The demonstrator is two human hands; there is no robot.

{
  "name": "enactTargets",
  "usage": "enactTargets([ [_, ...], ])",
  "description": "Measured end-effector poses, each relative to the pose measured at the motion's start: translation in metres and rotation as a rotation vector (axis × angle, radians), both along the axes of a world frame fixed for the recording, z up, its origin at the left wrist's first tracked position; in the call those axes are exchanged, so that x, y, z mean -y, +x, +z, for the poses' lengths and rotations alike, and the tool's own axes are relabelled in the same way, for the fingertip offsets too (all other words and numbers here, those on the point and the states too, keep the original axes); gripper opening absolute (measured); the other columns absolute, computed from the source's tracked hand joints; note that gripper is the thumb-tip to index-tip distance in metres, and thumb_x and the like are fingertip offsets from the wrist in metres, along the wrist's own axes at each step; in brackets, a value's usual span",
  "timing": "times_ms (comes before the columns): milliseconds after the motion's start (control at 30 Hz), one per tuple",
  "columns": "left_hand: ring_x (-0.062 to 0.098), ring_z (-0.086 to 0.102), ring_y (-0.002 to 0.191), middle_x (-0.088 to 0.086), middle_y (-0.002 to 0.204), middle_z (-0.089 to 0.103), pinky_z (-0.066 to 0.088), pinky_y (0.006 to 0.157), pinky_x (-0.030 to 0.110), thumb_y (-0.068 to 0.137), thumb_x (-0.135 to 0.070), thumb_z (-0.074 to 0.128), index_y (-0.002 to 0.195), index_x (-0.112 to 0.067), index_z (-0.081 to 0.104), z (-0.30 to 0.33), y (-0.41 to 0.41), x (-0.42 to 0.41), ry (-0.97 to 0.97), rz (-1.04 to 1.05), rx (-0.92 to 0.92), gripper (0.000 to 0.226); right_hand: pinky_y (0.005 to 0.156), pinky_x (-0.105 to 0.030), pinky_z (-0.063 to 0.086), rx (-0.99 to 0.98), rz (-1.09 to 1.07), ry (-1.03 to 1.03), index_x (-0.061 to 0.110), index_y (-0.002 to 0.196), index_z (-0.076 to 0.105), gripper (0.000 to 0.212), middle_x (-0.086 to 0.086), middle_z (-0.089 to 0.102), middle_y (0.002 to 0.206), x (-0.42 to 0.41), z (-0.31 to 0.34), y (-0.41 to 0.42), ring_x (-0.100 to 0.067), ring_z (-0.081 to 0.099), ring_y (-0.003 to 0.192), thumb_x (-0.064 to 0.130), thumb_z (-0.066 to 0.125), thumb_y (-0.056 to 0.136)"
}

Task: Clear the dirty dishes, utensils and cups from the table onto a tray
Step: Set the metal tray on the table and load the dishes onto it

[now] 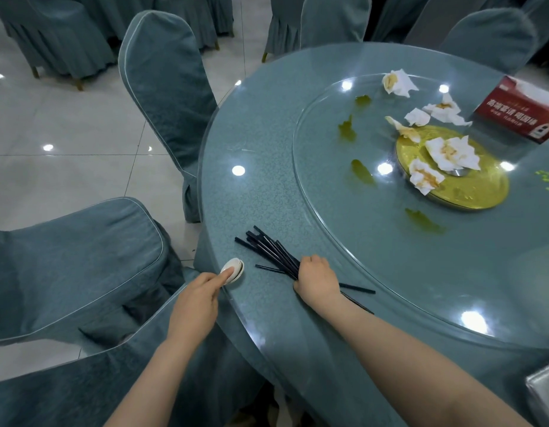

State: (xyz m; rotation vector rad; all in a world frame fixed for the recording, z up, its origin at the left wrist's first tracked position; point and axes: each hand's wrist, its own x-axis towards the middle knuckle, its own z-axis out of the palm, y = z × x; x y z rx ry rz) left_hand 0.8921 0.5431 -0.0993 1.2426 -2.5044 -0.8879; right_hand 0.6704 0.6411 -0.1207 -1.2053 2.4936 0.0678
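Note:
A bundle of several black chopsticks [268, 248] lies fanned out near the round table's front-left edge. My right hand [316, 280] is closed around the bundle's near end, with tips sticking out behind the wrist. My left hand [194, 305] holds stacked white ceramic spoons [233, 270] at the very rim of the table [251, 192], thumb pressed on top. A metal tray's corner [544, 392] shows at the bottom right.
A glass lazy Susan [328, 186] carries crumpled dirty napkins [452, 154], green food smears [362, 171], a gold centre disc [470, 192] and a red tissue box [519, 110]. Covered chairs [162, 87] stand left of the table, one [72, 266] right beside my left arm.

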Motion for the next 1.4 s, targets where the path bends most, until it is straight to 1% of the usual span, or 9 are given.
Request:
enactTargets([
  [333,0.018,0.054,0.092,-0.001,0.106,0.061,0.040,0.074,0.026,0.091,0.004,0.048,0.131,-0.023,0.058,0.014,-0.016,-0.007,0.004,-0.013,-0.051,0.049,0.076,-0.035,0.041,-0.137,0.134,-0.012,0.005,0.111,0.047,0.024,-0.013,0.055,0.113,-0.020,0.005,-0.005,-0.031,0.055,0.100,0.004,0.043,0.088],
  [467,0.019,0.056,0.094,-0.002,0.107,0.061,0.037,0.074,0.024,0.091,0.005,0.049,0.131,-0.021,0.058,0.034,-0.055,-0.013,-0.032,-0.080,-0.123,0.049,0.060,-0.036,0.036,-0.148,0.044,-0.077,0.005,0.111,0.043,0.025,-0.014,0.048,0.113,-0.034,0.033,-0.020,-0.032,0.062,0.088,-0.001,0.042,0.087],
  [600,0.023,0.056,0.090,-0.001,0.102,0.060,0.030,0.071,0.020,0.091,0.005,0.050,0.128,-0.017,0.060,0.062,-0.114,-0.035,-0.037,-0.187,-0.239,0.044,0.061,-0.037,0.034,-0.104,-0.187,-0.158,0.010,0.102,0.038,0.017,-0.013,0.054,0.106,-0.067,0.080,-0.051,-0.039,0.061,0.088,0.004,0.048,0.089],
  [733,0.023,0.057,0.093,0.001,0.106,0.063,0.035,0.075,0.026,0.092,0.002,0.051,0.126,-0.018,0.061,0.095,-0.183,-0.077,-0.048,-0.331,-0.337,0.040,0.059,-0.037,0.034,-0.075,-0.438,-0.280,0.013,0.089,0.028,0.021,-0.013,0.058,0.087,-0.129,0.125,-0.093,-0.035,0.048,0.071,0.012,0.050,0.088],
  [867,0.016,0.052,0.086,-0.003,0.098,0.058,0.031,0.072,0.015,0.090,0.006,0.051,0.129,-0.018,0.059,0.119,-0.238,-0.129,-0.033,-0.527,-0.418,0.046,0.059,-0.036,0.035,-0.123,-0.616,-0.325,0.014,0.091,0.030,0.022,-0.014,0.060,0.088,-0.208,0.148,-0.127,-0.033,0.047,0.070,0.020,0.050,0.091],
  [1000,0.018,0.054,0.087,-0.005,0.096,0.054,0.034,0.073,0.018,0.089,0.006,0.051,0.130,-0.020,0.058,0.126,-0.280,-0.182,-0.003,-0.689,-0.386,0.049,0.062,-0.038,0.044,-0.158,-0.826,-0.374,0.015,0.092,0.034,0.025,-0.013,0.062,0.088,-0.296,0.152,-0.144,-0.036,0.059,0.079,0.033,0.051,0.093],
  [1133,0.014,0.054,0.090,-0.006,0.104,0.059,0.037,0.075,0.019,0.091,0.001,0.049,0.131,-0.028,0.057,0.122,-0.316,-0.241,0.015,-0.852,-0.319,0.050,0.071,-0.041,0.050,-0.153,-1.081,-0.530,0.016,0.098,0.043,0.021,-0.006,0.061,0.085,-0.389,0.144,-0.150,-0.033,0.061,0.081,0.033,0.054,0.093],
  [1300,0.017,0.056,0.099,-0.002,0.112,0.061,0.039,0.081,0.021,0.094,-0.003,0.046,0.136,-0.029,0.051,0.105,-0.351,-0.315,0.034,-1.021,-0.225,0.049,0.049,-0.030,0.040,-0.126,-1.363,-0.687,0.020,0.103,0.044,0.019,0.003,0.059,0.076,-0.488,0.118,-0.148,-0.017,0.058,0.063,0.032,0.055,0.092],
  [1400,0.017,0.056,0.103,-0.002,0.115,0.060,0.041,0.087,0.025,0.093,-0.004,0.044,0.139,-0.033,0.047,0.086,-0.365,-0.353,0.052,-1.093,-0.137,0.054,0.053,-0.035,0.051,-0.081,-1.505,-0.753,0.018,0.102,0.047,0.019,-0.002,0.061,0.076,-0.530,0.101,-0.149,-0.021,0.061,0.063,0.030,0.057,0.091],
])
